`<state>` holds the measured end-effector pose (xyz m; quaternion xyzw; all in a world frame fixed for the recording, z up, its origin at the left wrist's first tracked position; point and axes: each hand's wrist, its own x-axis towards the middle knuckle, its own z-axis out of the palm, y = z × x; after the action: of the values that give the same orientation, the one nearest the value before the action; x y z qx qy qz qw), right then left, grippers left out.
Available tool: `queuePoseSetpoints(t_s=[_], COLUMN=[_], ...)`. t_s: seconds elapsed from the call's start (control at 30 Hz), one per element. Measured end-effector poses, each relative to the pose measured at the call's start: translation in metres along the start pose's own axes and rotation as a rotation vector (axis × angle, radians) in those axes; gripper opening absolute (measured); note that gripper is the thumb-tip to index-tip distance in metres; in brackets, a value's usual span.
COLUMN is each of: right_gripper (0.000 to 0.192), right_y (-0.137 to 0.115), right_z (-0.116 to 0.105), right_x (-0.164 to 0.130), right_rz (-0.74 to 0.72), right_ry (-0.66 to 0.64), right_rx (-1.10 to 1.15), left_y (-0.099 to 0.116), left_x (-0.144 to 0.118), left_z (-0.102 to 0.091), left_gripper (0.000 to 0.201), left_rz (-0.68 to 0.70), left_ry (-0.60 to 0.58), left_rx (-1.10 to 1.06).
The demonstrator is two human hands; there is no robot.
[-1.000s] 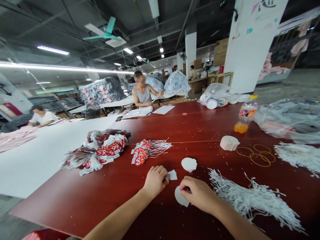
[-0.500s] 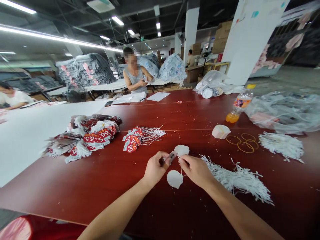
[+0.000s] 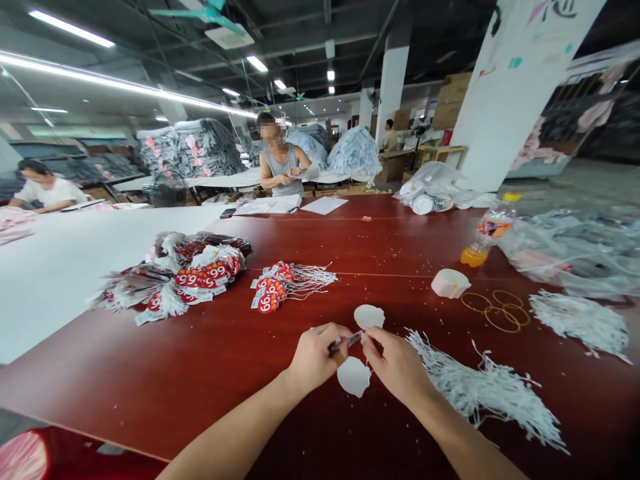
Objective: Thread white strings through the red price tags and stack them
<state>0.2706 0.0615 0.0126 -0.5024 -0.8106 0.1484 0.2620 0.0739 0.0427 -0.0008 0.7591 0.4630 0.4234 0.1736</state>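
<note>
Both hands meet low over the red bench (image 3: 200,373). Left hand (image 3: 315,357) pinched shut on a small flat tag (image 3: 344,343); right hand (image 3: 395,363) pinches the same tag's other end. White shell-shaped card (image 3: 353,377) hangs just below, between the hands. Loose white strings (image 3: 480,387) heaped just right. Red "99" tag bundle (image 3: 273,290) further back, left.

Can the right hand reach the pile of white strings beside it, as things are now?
Probably yes. The pile of white strings lies on the red table right beside the right hand, nothing between them. But that hand's fingers are pinching a small tag together with the left hand.
</note>
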Motion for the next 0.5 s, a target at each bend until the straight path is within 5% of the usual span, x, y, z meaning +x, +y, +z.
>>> queuePoseSetpoints(t_s=[0.3, 0.5], right_gripper=[0.040, 0.044], right_y=[0.007, 0.019], right_z=[-0.019, -0.049], right_x=[0.008, 0.001], right_rz=[0.024, 0.159], right_ry=[-0.090, -0.246], right_rx=[0.276, 0.743], left_y=[0.002, 0.001], left_x=[-0.002, -0.009], left_z=[-0.006, 0.004], left_gripper=[0.011, 0.009], left_rz=[0.080, 0.338], left_ry=[-0.038, -0.161], left_rx=[-0.098, 0.200])
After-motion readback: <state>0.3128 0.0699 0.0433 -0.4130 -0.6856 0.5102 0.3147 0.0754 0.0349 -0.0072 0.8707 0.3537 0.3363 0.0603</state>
